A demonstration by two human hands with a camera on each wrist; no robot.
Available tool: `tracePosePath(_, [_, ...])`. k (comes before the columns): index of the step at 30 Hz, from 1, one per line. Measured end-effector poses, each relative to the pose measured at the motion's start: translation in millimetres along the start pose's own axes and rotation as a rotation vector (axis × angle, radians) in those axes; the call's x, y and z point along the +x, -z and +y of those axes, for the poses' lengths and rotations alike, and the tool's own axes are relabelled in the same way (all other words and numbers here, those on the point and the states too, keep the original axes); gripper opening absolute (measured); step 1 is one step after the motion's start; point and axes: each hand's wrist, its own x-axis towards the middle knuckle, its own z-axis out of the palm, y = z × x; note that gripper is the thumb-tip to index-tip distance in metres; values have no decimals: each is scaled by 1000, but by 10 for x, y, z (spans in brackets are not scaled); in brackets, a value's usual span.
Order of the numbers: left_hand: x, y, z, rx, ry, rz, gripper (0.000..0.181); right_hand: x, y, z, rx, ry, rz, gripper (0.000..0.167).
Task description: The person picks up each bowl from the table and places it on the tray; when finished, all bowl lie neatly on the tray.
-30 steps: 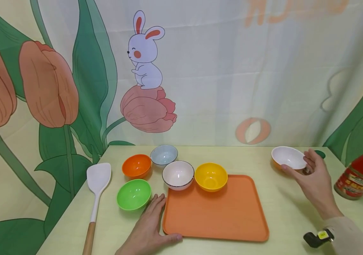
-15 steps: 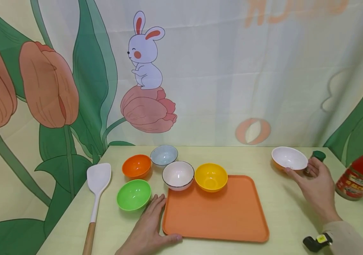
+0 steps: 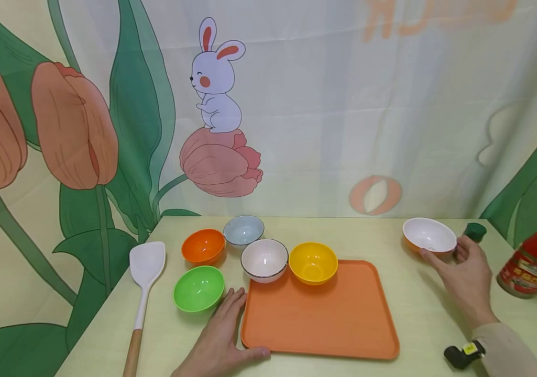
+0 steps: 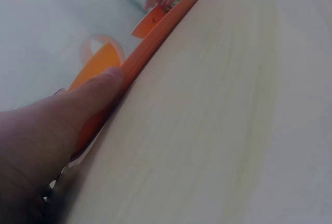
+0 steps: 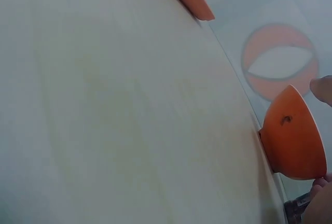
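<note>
My left hand (image 3: pixel 218 335) lies with spread fingers at the near left corner of the orange tray (image 3: pixel 325 324), its thumb along the tray's edge. In the left wrist view the thumb (image 4: pixel 104 84) touches that edge. My right hand (image 3: pixel 466 277) is at the right side of a bowl (image 3: pixel 428 234), white inside and orange outside. In the right wrist view the bowl (image 5: pixel 293 136) stands upright on the table; fingertips meet its side, while the thumb (image 5: pixel 322 89) is apart, above its rim. Behind this hand stands a green-capped bottle (image 3: pixel 474 231), partly hidden.
A yellow bowl (image 3: pixel 313 263) and a white bowl (image 3: pixel 264 260) stand at the tray's far left. Orange (image 3: pixel 203 247), pale blue (image 3: pixel 243 231) and green (image 3: pixel 199 289) bowls are left of it. A spatula (image 3: pixel 142 298) lies far left; a red sauce bottle (image 3: pixel 534 259) stands right.
My right hand's fingers have moved down from above the bowl's right rim to its side, uncovering more of the green cap. My left hand holds still.
</note>
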Motion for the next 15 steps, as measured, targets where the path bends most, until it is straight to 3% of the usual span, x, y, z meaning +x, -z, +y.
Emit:
tracePosePath(10, [14,10,-12,1,0,-10,137,88,-108,77,-47,29,-85,107])
tracePosePath(15, [15,7,-11,7,-13,-6,137,117,-167,93,-37,39,-78,111])
